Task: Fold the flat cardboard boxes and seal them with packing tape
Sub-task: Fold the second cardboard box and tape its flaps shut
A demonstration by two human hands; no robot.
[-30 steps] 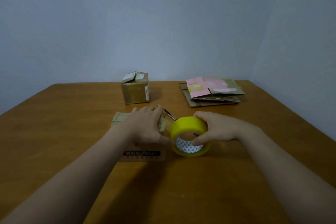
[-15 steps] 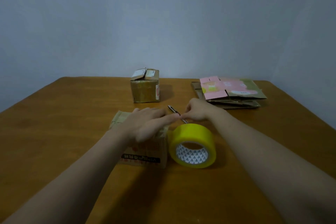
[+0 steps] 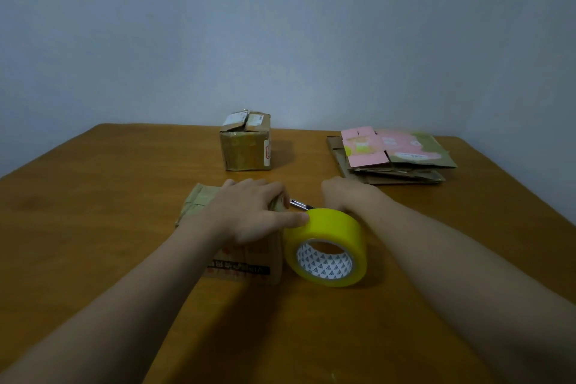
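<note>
A small cardboard box (image 3: pixel 246 262) stands near the middle of the wooden counter (image 3: pixel 93 227), with a dark printed strip across its near face. The left hand (image 3: pixel 249 212) lies palm down on top of it. Its fingers (image 3: pixel 293 219) are stretched out fairly straight and close together, pressing on the cardboard rather than curling round it, and the foremost fingertip touches the upper edge of a yellow roll of packing tape (image 3: pixel 330 227). The roll stands on its edge just to the right of the box, touching or almost touching its side, with its patterned white core facing the camera. Behind the roll, a slim metal tool (image 3: pixel 299 204) that looks like a cutter lies on the counter, its near end hidden by the tape. The right hand (image 3: pixel 346 193) is down at the counter just beyond the roll and right beside that tool. Only its back shows, so I cannot tell whether its fingers are wide, curled, or holding the tool. Farther back near the middle, a taped-up brown box (image 3: pixel 244 146) stands well apart from the hands. At the far right lies a stack of flat cardboard boxes (image 3: pixel 396 156), with a pink printed one on top.
</note>
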